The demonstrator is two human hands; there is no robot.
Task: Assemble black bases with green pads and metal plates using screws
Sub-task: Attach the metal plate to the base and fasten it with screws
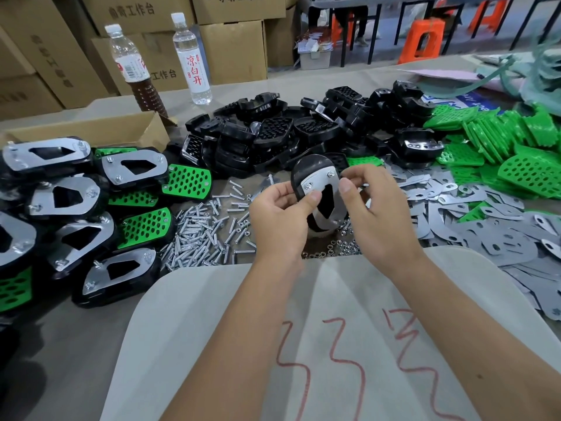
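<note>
My left hand [280,214] and right hand [375,205] both pinch one base [306,171] above the table [76,344] | plate [320,183] on top | hard, light, smooth; I hold its edges.

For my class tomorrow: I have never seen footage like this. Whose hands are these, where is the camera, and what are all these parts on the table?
There is one picture, from a camera worn on a person's head, looking down at their own bare hands. No machine is involved. The left hand and right hand together hold one black base with a metal plate on it. On the table lie loose screws, small nuts, a heap of black bases, green pads and spare metal plates. Finished assemblies are stacked at left. Two bottles stand behind.
</note>
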